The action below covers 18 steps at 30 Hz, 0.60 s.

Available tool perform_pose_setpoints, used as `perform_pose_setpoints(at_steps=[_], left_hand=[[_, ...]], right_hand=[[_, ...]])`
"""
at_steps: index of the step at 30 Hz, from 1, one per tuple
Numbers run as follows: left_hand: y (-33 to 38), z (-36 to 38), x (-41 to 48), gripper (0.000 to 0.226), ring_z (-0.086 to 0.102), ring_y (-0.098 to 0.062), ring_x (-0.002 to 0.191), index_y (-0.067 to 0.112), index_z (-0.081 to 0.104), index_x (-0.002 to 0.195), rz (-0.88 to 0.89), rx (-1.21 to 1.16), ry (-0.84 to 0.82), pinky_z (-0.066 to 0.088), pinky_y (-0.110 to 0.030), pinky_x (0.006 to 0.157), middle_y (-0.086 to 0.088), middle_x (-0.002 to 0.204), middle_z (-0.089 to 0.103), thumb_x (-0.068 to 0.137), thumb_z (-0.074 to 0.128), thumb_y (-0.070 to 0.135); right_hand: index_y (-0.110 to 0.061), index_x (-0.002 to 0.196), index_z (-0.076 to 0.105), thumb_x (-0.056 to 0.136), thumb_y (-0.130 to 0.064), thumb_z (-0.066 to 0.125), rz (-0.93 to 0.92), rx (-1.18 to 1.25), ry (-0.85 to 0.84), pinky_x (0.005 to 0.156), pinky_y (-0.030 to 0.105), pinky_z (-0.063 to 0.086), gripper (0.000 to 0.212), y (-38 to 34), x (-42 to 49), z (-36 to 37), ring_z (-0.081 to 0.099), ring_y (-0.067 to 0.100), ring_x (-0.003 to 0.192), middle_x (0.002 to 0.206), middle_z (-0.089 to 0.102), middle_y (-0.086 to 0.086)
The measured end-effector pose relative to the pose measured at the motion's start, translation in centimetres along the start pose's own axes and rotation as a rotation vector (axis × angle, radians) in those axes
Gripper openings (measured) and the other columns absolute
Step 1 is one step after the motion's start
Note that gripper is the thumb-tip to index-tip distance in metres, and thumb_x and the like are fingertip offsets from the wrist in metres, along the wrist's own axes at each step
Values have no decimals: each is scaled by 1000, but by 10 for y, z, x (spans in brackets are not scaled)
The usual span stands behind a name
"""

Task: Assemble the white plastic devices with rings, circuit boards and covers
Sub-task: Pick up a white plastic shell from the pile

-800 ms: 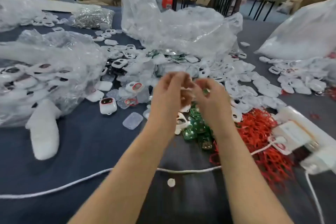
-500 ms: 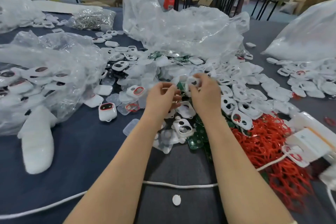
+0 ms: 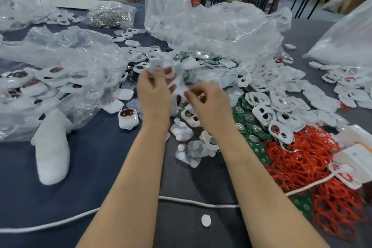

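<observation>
My left hand (image 3: 154,92) is raised over the middle of the table, fingers closed on a white plastic shell (image 3: 161,66) with an oval hole. My right hand (image 3: 205,104) is just right of it, fingers curled around a small white part that is mostly hidden. Below the hands lie white shells with two holes (image 3: 263,112), green circuit boards (image 3: 253,129) and clear covers (image 3: 193,151). A heap of red rings (image 3: 298,159) lies at the right. One assembled white device with a red ring (image 3: 128,118) stands left of my left forearm.
Crumpled clear plastic bags sit at the left (image 3: 60,62) and back centre (image 3: 201,26); the left one holds finished devices. A white rope (image 3: 191,202) crosses the near table. White boxes (image 3: 354,155) sit at the right edge. A white glove-like piece (image 3: 53,153) lies at the left.
Both hands have moved away from me and to the left. The left hand now holds a white shell up above the pile; the right hand has dropped slightly beside it.
</observation>
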<state>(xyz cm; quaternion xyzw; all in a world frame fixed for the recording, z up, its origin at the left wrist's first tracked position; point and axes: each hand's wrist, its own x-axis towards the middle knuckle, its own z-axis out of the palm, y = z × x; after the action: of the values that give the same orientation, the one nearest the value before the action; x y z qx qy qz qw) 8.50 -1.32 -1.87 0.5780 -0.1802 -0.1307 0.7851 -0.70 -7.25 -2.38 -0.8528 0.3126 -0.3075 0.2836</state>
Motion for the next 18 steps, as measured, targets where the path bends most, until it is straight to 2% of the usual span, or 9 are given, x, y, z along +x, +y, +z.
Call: perform_pose_setpoints(at_steps=[2,4,6,8,10,12,15,16,18], left_hand=[[5,-11,10,22,70,-7,71,16,52,84,-5,-129,131,54,-23,65,4,86,68,104,42,20],[5,-15,13,22,68,-7,64,15,52,83,20,-156,171,51,-19,59,2,83,68,103,43,20],[3,-15,11,18,67,-7,61,13,53,88,8,-163,177,48,-17,51,3,82,69,102,46,22],[1,-13,9,15,67,-8,61,10,53,100,-30,-192,167,47,-17,49,4,82,70,101,49,24],[0,-11,9,16,68,-11,62,8,50,104,-59,-222,140,49,-19,53,4,80,71,100,51,24],[-2,-9,8,13,69,-12,65,12,51,98,-86,-221,74,52,-20,58,5,78,71,100,52,25],[-10,-2,2,10,69,-8,70,18,56,97,-125,-78,-126,56,-20,67,8,80,72,99,52,28],[-14,2,-1,10,68,-7,72,19,57,103,-139,-21,-211,56,-20,69,9,82,71,100,50,25],[-20,11,-7,16,67,-7,77,18,56,114,-159,65,-353,55,-22,74,8,87,70,101,47,15]], right_hand=[[-13,106,70,91,-26,62,-140,-134,-171,84,37,46,21,-12,-3,18,58,25,95,105,64,9],[-13,108,69,90,-20,58,-232,-263,-255,86,36,41,22,-20,-8,38,52,30,104,116,60,9],[-12,106,67,90,-16,51,-258,-370,-274,88,36,36,23,-22,-10,51,47,31,109,125,56,7],[-7,101,66,90,-12,48,-258,-400,-243,85,36,36,21,-23,-9,53,50,32,104,116,59,9],[-4,96,65,92,-12,50,-229,-292,-155,80,38,41,18,-20,-6,45,56,33,93,100,63,13],[-6,101,68,95,-13,51,-107,-63,-63,76,36,49,19,-13,-2,22,64,26,83,90,69,10],[-12,112,68,96,-14,53,71,238,22,61,15,53,22,4,-1,-19,62,1,60,74,65,-5],[-14,112,68,96,-14,53,94,269,50,59,13,52,22,11,-1,-28,60,-1,55,70,64,-6],[-17,112,68,96,-13,53,113,274,103,62,20,54,22,21,-2,-34,60,2,57,68,63,-6]])
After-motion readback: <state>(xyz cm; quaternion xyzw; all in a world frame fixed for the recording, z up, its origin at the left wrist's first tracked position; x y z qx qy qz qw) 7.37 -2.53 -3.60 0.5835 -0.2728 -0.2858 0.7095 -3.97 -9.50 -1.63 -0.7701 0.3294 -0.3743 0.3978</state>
